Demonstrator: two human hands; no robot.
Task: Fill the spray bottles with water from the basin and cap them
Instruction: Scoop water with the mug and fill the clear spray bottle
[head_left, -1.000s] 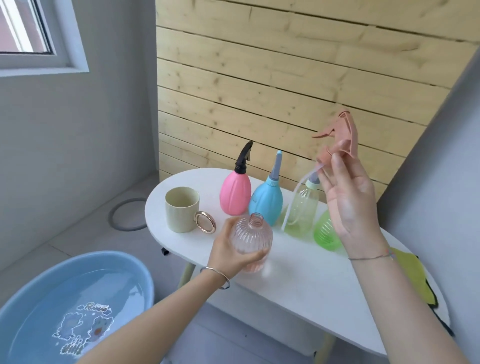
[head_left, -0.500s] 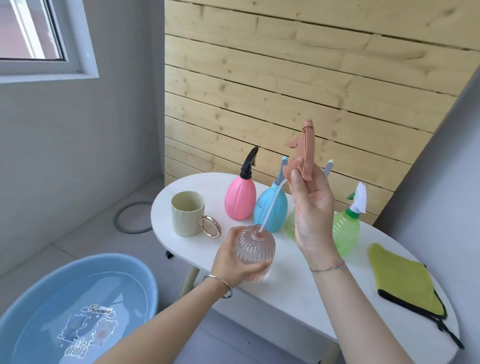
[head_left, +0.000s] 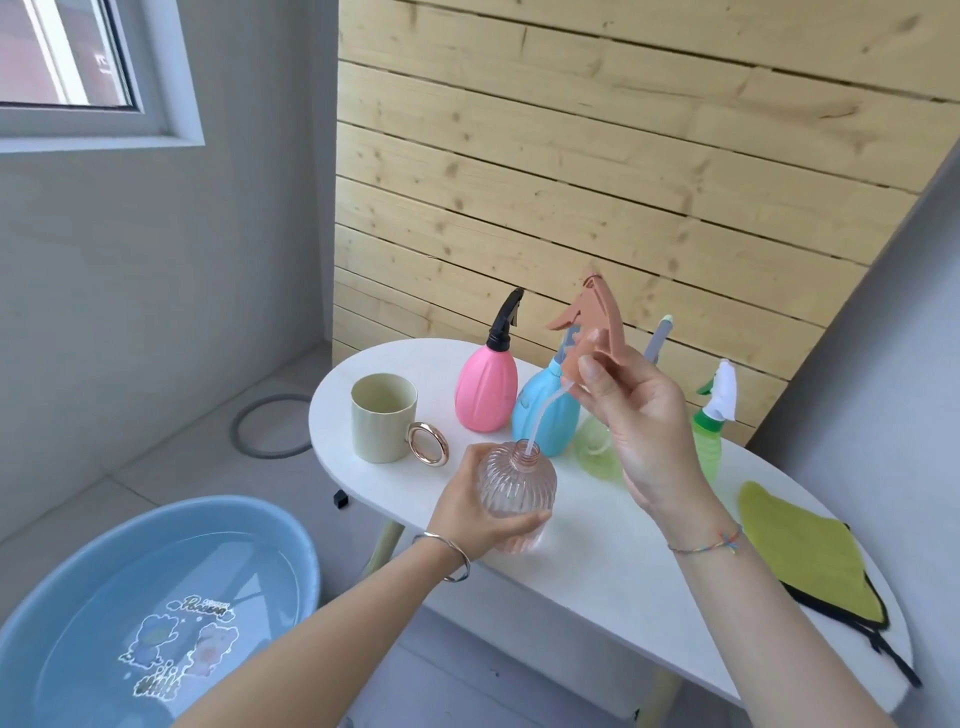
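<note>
Ribbed clear-pink bottle (head_left: 514, 493), terracotta sprayer (head_left: 589, 332), blue basin (head_left: 156, 597), yellow-green cloth (head_left: 800, 551).

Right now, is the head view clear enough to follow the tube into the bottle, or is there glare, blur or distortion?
Head view: sharp, even daylight, no motion blur; the tube below the spray head reads clearly at the bottle neck; mild reflections on the basin water; wide-angle distortion tilts the wall planks.

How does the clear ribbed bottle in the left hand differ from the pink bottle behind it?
The clear ribbed bottle is see-through; the pink bottle is opaque. The clear one's neck holds only a dip tube; the pink one wears a black spray head. The left hand grips the clear one; the pink one stands untouched. Both are upright and bulbous.
</note>
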